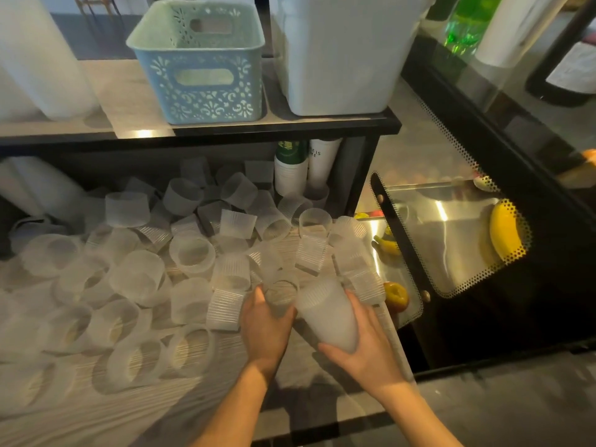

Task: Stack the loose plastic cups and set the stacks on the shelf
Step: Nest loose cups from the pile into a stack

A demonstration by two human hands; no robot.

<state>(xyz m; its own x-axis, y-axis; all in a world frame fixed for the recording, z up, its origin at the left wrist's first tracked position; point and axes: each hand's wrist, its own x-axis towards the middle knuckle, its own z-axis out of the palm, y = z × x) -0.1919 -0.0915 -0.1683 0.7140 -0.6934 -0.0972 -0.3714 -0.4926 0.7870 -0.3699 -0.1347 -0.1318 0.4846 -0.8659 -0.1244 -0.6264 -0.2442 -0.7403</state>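
- Crowding the left and centre of the frame, loose cups [138, 279] lie tipped and upright all over the tabletop [225, 375]; one careless sweep of an arm could send several rolling off the near edge.
- Lower centre now: the left hand [266, 330] curls round a single clear cup [281, 293], mouth up. Squeeze that thin wall too hard and it may buckle.
- Just right of it, the right hand [367, 356] grips a frosted stack [329, 317], tilted toward the single cup. Nesting at an angle risks a jam or a slip.
- Right of the hands, the tabletop edge drops beside a glass case [451, 240]; a fumbled stack goes over.
- Up top, the shelf [206, 132] already carries a blue basket [200, 62]. Tight landing spot!
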